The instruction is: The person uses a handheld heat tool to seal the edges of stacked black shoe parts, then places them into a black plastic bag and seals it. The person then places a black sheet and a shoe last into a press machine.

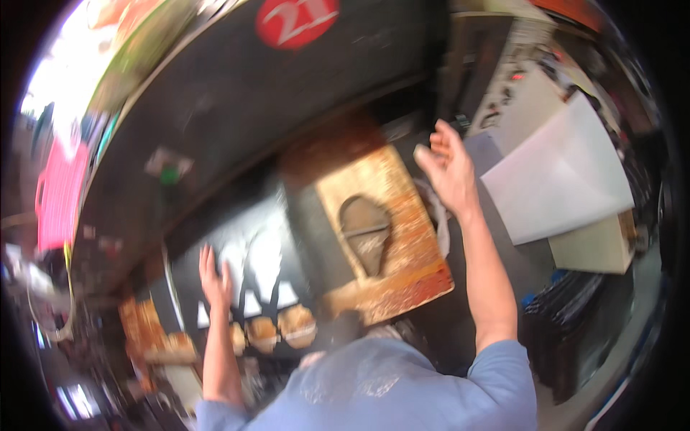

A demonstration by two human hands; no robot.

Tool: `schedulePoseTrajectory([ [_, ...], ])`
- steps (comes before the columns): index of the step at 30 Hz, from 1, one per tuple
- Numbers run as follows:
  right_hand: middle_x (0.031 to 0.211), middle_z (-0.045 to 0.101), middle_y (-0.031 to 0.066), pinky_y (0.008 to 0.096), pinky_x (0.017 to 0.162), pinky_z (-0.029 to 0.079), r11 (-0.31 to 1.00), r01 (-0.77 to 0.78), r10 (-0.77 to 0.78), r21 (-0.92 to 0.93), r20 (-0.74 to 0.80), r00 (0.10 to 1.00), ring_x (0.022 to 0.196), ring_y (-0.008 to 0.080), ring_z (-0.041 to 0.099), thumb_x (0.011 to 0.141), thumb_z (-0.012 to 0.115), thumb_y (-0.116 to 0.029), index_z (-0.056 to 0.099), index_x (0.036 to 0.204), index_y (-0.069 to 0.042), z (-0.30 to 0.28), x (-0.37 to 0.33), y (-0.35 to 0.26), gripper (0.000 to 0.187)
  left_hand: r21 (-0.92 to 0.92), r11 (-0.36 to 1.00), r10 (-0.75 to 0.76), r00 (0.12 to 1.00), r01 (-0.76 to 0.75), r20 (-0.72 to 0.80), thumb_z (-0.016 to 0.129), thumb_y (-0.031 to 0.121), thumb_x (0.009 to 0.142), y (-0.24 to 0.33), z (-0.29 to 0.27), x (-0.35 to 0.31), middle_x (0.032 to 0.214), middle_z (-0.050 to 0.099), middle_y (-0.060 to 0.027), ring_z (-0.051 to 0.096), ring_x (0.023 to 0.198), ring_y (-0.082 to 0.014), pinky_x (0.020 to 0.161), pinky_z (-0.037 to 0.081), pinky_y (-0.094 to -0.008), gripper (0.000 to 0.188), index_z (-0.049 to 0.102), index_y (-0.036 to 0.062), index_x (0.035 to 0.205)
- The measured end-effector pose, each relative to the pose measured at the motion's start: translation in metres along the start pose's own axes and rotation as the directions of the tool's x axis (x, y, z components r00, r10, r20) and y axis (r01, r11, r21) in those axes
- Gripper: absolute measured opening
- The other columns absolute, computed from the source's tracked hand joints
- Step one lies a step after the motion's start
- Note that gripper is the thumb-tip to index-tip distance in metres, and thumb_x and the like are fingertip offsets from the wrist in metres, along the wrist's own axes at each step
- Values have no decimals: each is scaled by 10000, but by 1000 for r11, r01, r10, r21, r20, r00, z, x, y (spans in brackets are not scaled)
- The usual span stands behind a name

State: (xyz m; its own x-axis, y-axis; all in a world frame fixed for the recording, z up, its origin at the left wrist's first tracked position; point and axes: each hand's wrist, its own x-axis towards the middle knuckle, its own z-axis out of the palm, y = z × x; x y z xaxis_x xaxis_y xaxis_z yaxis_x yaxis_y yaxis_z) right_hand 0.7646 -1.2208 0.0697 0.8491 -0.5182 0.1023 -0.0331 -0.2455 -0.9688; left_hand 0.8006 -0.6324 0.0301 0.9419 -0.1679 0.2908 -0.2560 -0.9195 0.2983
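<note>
My left hand [215,279] is raised in front of a dark work surface with a bright glare on it, its thumb apart from the fingers and nothing in it. Farther right and higher, my right hand [453,171] is also empty, with the fingers slightly curled and the thumb spread. Between my hands lies a worn, wooden-looking board [424,248]. On it rests a dark teardrop-shaped piece with a bar across it [365,230], perhaps a cutting die; neither hand touches it. Several tan cup-like pieces [297,325] sit in a row near my left forearm. Motion blurs the picture.
A wide black machine beam [215,108] with a red round sticker [296,20] spans the far side. White sheets [564,172] stand at the right beyond my forearm, above dark plastic-like material [568,302]. Something bright pink [61,194] is at the far left.
</note>
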Motion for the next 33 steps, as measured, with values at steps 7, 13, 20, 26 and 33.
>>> schedulePoseTrajectory([
  [7, 1648, 200, 325, 698, 1193, 276, 872, 211, -116, -441, 232, 966, 1510, 561, 177, 731, 924, -366, 403, 1557, -47, 118, -137, -9, 1027, -116, 992, -58, 993, 46, -103, 598, 123, 1020, -1, 1, 4, 1489, 585, -176, 492, 1445, -353, 1208, 368, -413, 400, 622, 32, 1408],
  [13, 1617, 283, 309, 621, 1195, 328, 721, 378, -259, -581, 280, 924, 1487, 511, 271, 695, 847, -191, 544, 1457, -34, 122, -139, -1, 836, -693, 681, -367, 929, 236, -44, 443, 220, 1108, -12, -16, 8, 1428, 652, -114, 561, 1368, -218, 1184, 369, -329, 421, 633, -14, 1401],
  [20, 1593, 439, 182, 424, 1171, 393, 944, 15, 16, -329, 91, 996, 1424, 324, 476, 747, 834, -91, 637, 1381, -58, 130, -139, -44, 665, -888, 253, -99, 923, 384, 371, 574, 131, 1041, -75, -47, 12, 1500, 588, -146, 506, 1437, -272, 1244, 319, -396, 421, 594, 20, 1446],
  [26, 1599, 430, 186, 416, 1174, 413, 970, 219, -202, -103, 157, 967, 1403, 309, 503, 735, 838, -114, 666, 1333, -25, 225, -199, -135, 628, -207, 974, 89, 995, -96, -44, 609, -4, 969, -156, -70, 8, 1474, 587, -163, 464, 1456, -378, 1221, 369, -469, 420, 626, 59, 1384],
  [33, 1553, 428, 222, 437, 1138, 444, 955, 269, -198, -127, 402, 894, 1357, 353, 523, 654, 878, -163, 694, 1250, -61, 411, -250, -160, 632, -302, 946, 59, 979, -116, -194, 604, -74, 929, -166, -49, -3, 1377, 637, -215, 547, 1361, -429, 1169, 424, -508, 372, 639, -15, 1295],
])
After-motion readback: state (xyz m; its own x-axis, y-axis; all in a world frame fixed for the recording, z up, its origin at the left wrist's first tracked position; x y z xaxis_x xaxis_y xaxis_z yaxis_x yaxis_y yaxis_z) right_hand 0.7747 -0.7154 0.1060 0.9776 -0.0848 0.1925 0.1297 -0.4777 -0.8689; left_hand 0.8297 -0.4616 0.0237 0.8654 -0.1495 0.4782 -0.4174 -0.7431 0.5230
